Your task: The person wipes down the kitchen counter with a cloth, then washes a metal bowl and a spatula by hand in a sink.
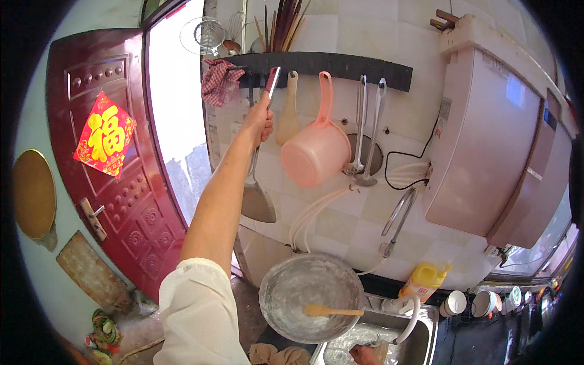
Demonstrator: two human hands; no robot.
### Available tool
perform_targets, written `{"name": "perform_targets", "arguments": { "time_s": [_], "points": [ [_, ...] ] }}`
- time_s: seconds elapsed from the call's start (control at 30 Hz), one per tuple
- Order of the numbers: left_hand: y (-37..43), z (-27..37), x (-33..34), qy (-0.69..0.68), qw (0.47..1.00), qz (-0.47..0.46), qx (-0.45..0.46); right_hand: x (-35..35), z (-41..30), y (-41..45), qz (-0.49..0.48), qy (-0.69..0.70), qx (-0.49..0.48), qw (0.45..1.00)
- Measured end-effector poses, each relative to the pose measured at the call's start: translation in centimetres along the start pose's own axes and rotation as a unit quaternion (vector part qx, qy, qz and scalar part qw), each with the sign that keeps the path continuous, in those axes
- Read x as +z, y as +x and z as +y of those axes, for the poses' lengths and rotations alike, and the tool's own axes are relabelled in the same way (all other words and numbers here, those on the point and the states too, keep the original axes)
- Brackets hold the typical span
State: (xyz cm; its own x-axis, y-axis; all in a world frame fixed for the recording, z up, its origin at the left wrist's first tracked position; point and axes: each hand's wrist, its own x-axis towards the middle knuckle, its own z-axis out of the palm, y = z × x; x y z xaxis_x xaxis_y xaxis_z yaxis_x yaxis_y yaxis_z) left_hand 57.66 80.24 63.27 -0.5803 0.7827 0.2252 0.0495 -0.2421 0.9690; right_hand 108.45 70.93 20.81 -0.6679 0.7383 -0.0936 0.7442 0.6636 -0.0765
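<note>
My left hand (261,122) reaches up at the wall rack, its fingers closed around the handle of a metal wok spatula (258,204), whose broad blade points down. The handle's red and silver end shows above the fist. Low in the picture, my right hand (365,354) is over the steel sink (431,335), partly cut off by the lower edge. It touches a beige scrubber-like thing (381,350); its grip is not clear. A large grey metal wok (292,319) rests at the sink's left side, with a wooden spatula (319,310) in it.
On the black rack (388,73) hang a checked cloth (221,82), a pink plastic dipper (315,155) and metal ladles (367,180). A curved faucet (414,315) and a yellow bottle (422,283) stand by the sink. A folded brown cloth (278,355) lies below the wok. A red door (150,219) is left.
</note>
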Motion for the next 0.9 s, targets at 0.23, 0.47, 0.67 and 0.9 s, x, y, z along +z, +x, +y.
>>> {"name": "perform_targets", "arguments": {
  "time_s": [0.23, 0.47, 0.67, 0.9],
  "points": [
    [1.6, -3.8, -0.2, 0.257, 0.953, 0.054, 0.154, 7.6, 2.3, 2.3, -0.079, 0.185, 0.072, 0.977],
    [-6.7, -7.3, 0.4, 0.266, 0.885, 0.17, 0.343, 10.8, 5.6, 2.7, 0.219, 0.402, 0.165, 0.874],
    [-31.5, -21.5, 14.6, 0.151, 0.96, -0.184, 0.146, 17.7, 10.0, -0.2, 0.189, 0.487, 0.283, 0.804],
    [-42.7, -37.8, 26.2, 0.359, 0.741, -0.565, 0.057, 16.9, 12.8, -3.4, -0.056, 0.408, 0.247, 0.877]
  ]
}}
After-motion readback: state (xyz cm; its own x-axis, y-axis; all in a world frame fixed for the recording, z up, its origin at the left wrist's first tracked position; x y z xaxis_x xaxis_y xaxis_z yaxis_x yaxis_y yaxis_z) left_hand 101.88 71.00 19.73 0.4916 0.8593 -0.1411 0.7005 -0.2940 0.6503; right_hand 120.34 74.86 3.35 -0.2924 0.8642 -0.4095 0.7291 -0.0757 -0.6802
